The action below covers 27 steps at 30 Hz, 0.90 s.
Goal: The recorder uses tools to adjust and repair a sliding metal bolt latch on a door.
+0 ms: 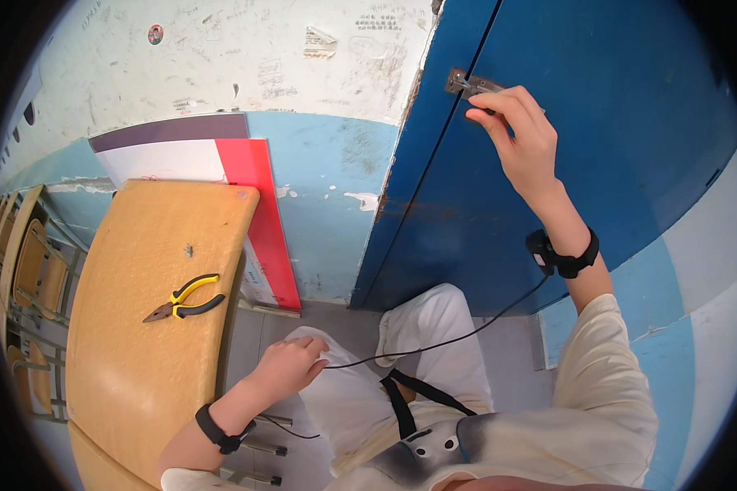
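On the blue door (565, 49), a rusty metal slide bolt (458, 81) spans the dark gap at the door's edge. My right hand (522, 135) is raised to it, thumb and forefinger closed at the bolt's lower side and partly covering it. My left hand (288, 366) rests on my left thigh, its fingers loosely bent over the white trousers, with no object visible in it. To its left, pliers (180, 301) with yellow and black handles lie on the wooden desk (139, 368). Small grey metal bits (189, 250) lie beyond them.
Red and white boards (258, 188) lean on the wall behind the desk. Wooden chairs (41, 270) stand at the far left. A black cable (434, 350) runs across my lap from the right wristband (563, 252). The wall by the door is chipped.
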Each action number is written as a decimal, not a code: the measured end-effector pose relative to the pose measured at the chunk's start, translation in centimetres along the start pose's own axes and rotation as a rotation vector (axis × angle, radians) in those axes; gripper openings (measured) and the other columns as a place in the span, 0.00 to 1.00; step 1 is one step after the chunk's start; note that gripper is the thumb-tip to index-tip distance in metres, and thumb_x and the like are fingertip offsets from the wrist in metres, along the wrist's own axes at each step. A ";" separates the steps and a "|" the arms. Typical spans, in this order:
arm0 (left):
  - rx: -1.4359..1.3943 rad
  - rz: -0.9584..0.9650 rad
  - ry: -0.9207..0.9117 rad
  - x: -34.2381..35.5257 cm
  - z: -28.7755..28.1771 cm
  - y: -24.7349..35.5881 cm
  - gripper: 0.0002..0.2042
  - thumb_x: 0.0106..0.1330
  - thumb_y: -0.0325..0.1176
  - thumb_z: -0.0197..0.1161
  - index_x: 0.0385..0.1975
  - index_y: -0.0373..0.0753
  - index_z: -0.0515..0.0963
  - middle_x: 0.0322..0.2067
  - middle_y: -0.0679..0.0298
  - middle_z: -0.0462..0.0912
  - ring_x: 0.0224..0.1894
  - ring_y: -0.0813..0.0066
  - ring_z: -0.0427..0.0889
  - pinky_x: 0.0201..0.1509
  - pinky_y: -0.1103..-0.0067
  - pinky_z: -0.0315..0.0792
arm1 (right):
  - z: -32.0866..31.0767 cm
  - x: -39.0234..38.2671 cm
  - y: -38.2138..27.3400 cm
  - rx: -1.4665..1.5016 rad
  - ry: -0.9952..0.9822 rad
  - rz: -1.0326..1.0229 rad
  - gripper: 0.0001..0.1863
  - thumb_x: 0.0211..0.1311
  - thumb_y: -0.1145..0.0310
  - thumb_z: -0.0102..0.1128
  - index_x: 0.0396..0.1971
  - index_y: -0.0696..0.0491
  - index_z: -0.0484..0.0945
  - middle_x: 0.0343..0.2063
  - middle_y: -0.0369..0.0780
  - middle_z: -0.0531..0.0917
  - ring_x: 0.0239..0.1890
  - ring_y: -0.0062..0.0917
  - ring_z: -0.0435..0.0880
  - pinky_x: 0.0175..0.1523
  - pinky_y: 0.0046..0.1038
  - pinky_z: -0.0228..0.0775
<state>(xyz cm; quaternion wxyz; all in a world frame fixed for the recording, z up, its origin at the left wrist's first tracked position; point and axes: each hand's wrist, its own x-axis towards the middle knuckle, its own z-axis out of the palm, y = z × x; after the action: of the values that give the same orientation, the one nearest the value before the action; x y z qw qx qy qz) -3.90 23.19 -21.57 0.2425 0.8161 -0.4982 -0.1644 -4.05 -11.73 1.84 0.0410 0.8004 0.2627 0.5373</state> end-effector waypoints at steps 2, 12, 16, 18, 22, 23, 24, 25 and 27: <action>0.115 0.011 -0.011 -0.1 0.2 -0.2 0.09 0.62 0.36 0.59 0.38 0.42 0.74 0.32 0.62 0.81 0.35 0.59 0.81 0.38 0.68 0.75 | -0.4 0.0 -0.4 0.019 -0.038 0.013 0.08 0.54 0.75 0.64 0.36 0.54 0.80 0.24 0.37 0.78 0.22 0.24 0.77 0.26 0.20 0.69; 0.188 -0.022 -0.012 -0.2 -0.1 -0.3 0.08 0.60 0.37 0.61 0.36 0.43 0.75 0.30 0.60 0.80 0.35 0.59 0.81 0.38 0.68 0.75 | -0.5 -0.3 -0.2 0.028 -0.062 0.077 0.11 0.49 0.71 0.70 0.31 0.56 0.79 0.21 0.37 0.79 0.18 0.19 0.74 0.21 0.18 0.62; 0.224 0.028 -0.009 -0.1 0.1 -0.3 0.09 0.59 0.37 0.61 0.36 0.42 0.75 0.30 0.60 0.80 0.35 0.59 0.81 0.38 0.67 0.75 | 0.3 -0.5 0.4 -0.098 0.047 -0.016 0.12 0.48 0.68 0.72 0.26 0.55 0.76 0.14 0.34 0.73 0.15 0.18 0.70 0.19 0.18 0.59; 0.240 0.045 -0.037 -0.2 0.2 -0.3 0.09 0.59 0.37 0.61 0.36 0.42 0.75 0.30 0.60 0.80 0.35 0.59 0.81 0.38 0.67 0.75 | 0.4 -0.5 0.7 -0.136 0.079 -0.042 0.13 0.47 0.67 0.73 0.24 0.55 0.75 0.13 0.34 0.72 0.15 0.18 0.69 0.18 0.18 0.58; 0.229 0.066 -0.006 -0.4 0.5 -0.4 0.08 0.59 0.37 0.62 0.34 0.42 0.75 0.28 0.62 0.79 0.33 0.62 0.81 0.38 0.69 0.74 | 1.0 0.1 0.7 -0.196 0.106 0.014 0.13 0.48 0.67 0.72 0.23 0.54 0.74 0.14 0.33 0.72 0.14 0.18 0.68 0.18 0.18 0.58; 0.246 0.077 0.036 -0.4 0.5 -0.4 0.08 0.58 0.38 0.62 0.31 0.42 0.74 0.26 0.63 0.79 0.31 0.65 0.81 0.37 0.71 0.74 | 1.2 0.1 0.7 -0.138 0.118 0.087 0.12 0.49 0.68 0.71 0.25 0.54 0.75 0.15 0.34 0.73 0.15 0.18 0.69 0.18 0.18 0.58; 0.246 0.078 0.037 -0.4 0.4 -0.3 0.08 0.58 0.38 0.62 0.31 0.42 0.74 0.26 0.63 0.79 0.31 0.65 0.81 0.37 0.71 0.74 | 1.1 0.1 0.9 -0.140 0.119 0.086 0.12 0.49 0.68 0.71 0.25 0.54 0.75 0.15 0.34 0.73 0.15 0.18 0.69 0.18 0.18 0.58; 0.250 0.077 0.032 -0.4 0.4 -0.4 0.08 0.58 0.38 0.62 0.31 0.42 0.74 0.25 0.63 0.79 0.31 0.64 0.81 0.37 0.71 0.74 | 1.1 0.2 1.1 -0.064 0.109 0.067 0.10 0.50 0.69 0.70 0.28 0.54 0.77 0.15 0.34 0.74 0.15 0.18 0.69 0.19 0.18 0.59; 0.252 0.076 0.030 -0.4 0.5 -0.4 0.08 0.58 0.38 0.62 0.31 0.42 0.74 0.25 0.63 0.79 0.31 0.64 0.81 0.37 0.71 0.74 | 0.8 0.3 1.2 0.013 0.099 0.045 0.09 0.51 0.70 0.69 0.31 0.54 0.78 0.16 0.34 0.75 0.15 0.19 0.69 0.20 0.18 0.60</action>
<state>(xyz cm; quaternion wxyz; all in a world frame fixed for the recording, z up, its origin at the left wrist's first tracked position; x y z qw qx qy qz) -3.99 23.57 -22.21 0.1517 0.8229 -0.5418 -0.0789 -2.81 -12.41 2.18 0.0107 0.7788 0.2500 0.5752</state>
